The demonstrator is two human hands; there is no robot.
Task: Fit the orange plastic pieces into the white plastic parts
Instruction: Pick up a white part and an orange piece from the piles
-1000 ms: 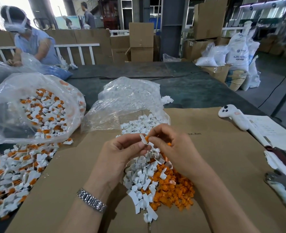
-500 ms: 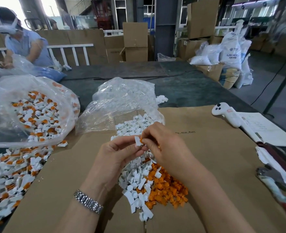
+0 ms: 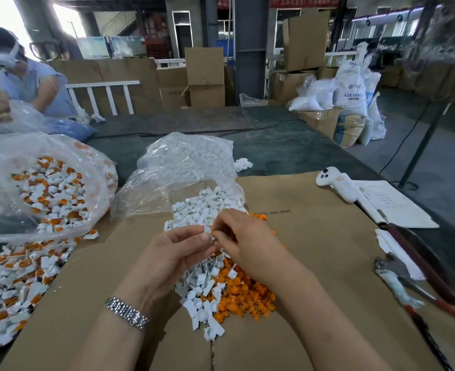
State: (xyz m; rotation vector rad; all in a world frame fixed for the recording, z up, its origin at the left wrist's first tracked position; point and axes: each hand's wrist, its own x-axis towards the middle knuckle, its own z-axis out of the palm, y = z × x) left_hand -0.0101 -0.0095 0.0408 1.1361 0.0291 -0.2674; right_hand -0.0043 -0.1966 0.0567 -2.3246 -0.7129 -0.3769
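Hand positions decide this step: in the head view the left hand (image 3: 178, 253) pinches 1 white plastic part (image 3: 208, 232) between thumb and fingertips, and the right hand (image 3: 243, 243) meets it from the right, its fingertips closed on 1 orange plastic piece (image 3: 213, 233) that shows only as a small orange speck at the junction. The 2 hands touch at their fingertips above the near heap, so the orange piece lies just right of the white part, and the press should run leftward from the right hand into the left. How the white part's long axis lies I cannot tell; too little of it shows. Directly below the hands sit the loose white parts (image 3: 203, 285) and the loose orange pieces (image 3: 243, 293) on the cardboard sheet (image 3: 328, 250) that covers the counter. Fitted pairs fill the clear bag (image 3: 47, 188) at far left.
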